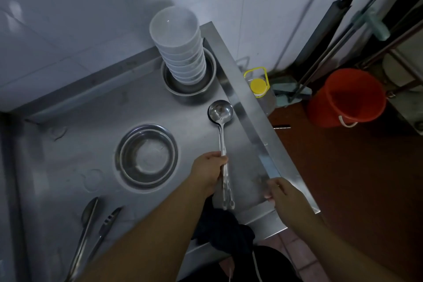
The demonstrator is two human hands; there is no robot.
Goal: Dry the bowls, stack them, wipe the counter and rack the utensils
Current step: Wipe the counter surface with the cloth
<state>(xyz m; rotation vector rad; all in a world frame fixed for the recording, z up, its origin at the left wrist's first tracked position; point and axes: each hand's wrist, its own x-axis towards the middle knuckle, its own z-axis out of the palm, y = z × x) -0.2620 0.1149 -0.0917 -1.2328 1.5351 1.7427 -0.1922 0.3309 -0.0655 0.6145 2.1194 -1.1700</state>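
While the left hand (pixel 209 168) kept a curled grip round the handles of the ladles (pixel 221 119), thumb and fingers wrapped about the middle of the shafts, the bowl ends lay on the steel worktop (pixel 96 119) and pointed away from the person, with the hooked handle ends reaching back past the wrist. More than one handle showed in that grip, though only one ladle bowl could be seen plainly. The right hand (pixel 282 192) rested on the worktop's raised right-hand rim, just right of the ladles, its fingers loosely bent over the edge and holding nothing. A dark cloth (pixel 225 231) lay bunched at the near edge, directly behind the ladles' handle ends and partly under the left forearm. Left of the ladles sat a shallow steel basin (pixel 147 155), upright. Beyond the ladles, in the far corner against the tiled wall, a tall stack of white bowls (pixel 177 36) stood inside a second steel basin (pixel 211 73). Tongs (pixel 88 231) lay well to the left of the ladles at the near edge. On the floor right of the ladles stood a yellow-capped bottle (pixel 259 87) and, farther off, a red bucket (pixel 346 98)
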